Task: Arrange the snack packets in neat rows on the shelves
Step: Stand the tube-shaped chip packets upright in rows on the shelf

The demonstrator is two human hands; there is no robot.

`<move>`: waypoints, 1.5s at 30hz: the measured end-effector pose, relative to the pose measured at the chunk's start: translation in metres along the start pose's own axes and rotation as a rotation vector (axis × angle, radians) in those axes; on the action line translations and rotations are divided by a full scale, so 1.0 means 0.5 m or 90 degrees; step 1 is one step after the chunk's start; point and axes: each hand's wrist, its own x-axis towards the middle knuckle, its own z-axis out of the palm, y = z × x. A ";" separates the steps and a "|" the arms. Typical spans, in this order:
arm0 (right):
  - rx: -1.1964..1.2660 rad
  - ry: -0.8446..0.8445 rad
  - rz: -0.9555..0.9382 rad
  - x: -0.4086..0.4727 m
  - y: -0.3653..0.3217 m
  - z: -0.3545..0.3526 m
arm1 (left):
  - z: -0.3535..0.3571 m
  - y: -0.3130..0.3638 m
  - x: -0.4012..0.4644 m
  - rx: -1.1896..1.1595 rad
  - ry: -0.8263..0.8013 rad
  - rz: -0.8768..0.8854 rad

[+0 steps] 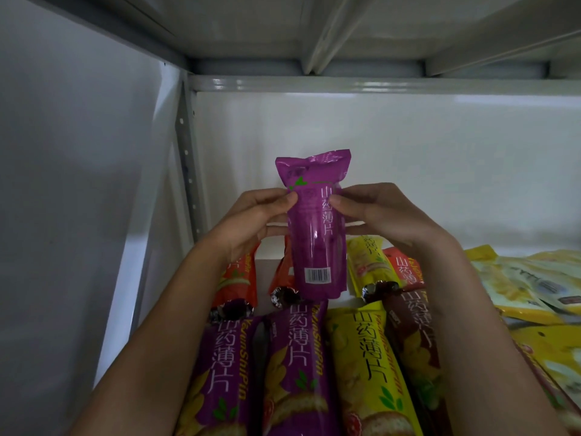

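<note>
A purple snack packet is held upright above the shelf, its barcode side facing me. My left hand grips its left edge, thumb on the front. My right hand grips its right edge the same way. Below lie rows of packets: two purple ones, a yellow one, a brown one, and orange ones behind them.
The white shelf back wall rises behind the packets. A grey perforated upright stands at the left. The upper shelf's underside hangs overhead. A loose pile of yellow flat packets lies at the right.
</note>
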 end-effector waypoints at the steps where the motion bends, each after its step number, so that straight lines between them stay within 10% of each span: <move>1: 0.006 0.013 -0.014 0.000 -0.001 0.001 | 0.000 -0.001 0.000 0.002 0.002 0.002; 20: -0.013 0.176 -0.143 0.010 -0.013 0.018 | 0.025 0.015 0.000 0.019 0.018 0.091; 45: 0.027 0.099 -0.190 -0.014 -0.021 -0.019 | 0.045 0.016 0.001 0.132 0.102 0.189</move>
